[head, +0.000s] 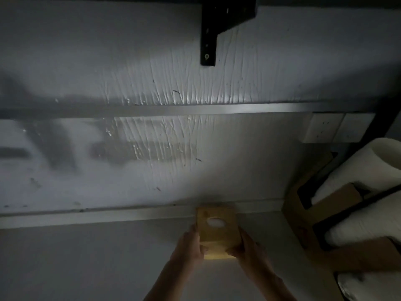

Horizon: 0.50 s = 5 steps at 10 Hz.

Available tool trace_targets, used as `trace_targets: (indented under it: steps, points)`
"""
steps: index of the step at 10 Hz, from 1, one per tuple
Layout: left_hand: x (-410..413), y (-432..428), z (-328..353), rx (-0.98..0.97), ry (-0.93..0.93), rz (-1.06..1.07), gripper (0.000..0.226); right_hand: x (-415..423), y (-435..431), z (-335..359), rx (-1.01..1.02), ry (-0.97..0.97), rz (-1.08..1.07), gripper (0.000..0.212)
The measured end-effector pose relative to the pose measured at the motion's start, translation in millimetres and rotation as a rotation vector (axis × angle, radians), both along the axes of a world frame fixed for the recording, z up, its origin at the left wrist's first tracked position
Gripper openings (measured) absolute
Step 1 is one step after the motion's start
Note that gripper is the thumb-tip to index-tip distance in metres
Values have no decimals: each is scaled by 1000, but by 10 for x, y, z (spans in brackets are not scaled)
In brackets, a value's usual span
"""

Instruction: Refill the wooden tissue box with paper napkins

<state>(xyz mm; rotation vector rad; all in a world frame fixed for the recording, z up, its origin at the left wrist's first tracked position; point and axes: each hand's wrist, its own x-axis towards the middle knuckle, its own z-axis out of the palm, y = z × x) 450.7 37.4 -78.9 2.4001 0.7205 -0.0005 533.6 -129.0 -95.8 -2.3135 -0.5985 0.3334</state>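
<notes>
Between my two palms I am holding the wooden tissue box [217, 230], my left hand [188, 246] and right hand [245, 249] each closing a firm grip on one side, low over the surface [86, 257]. White is showing in its oval slot beyond my fingers, so I am judging this the setting-down step; next I am needing a level lowering.

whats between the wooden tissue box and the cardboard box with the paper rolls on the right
Nothing: in the head view, only bare grey counter separates the wooden tissue box from the cardboard box.
</notes>
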Motion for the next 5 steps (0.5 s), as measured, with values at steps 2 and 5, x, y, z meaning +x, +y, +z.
trace_targets:
  steps: [2, 5]
  points:
    - [267, 158, -155, 1, -76, 2, 59, 314, 113, -96, -33, -40, 14, 63]
    - [-154, 8, -56, -193, 119, 26, 109, 221, 124, -769, 237, 156, -159, 103]
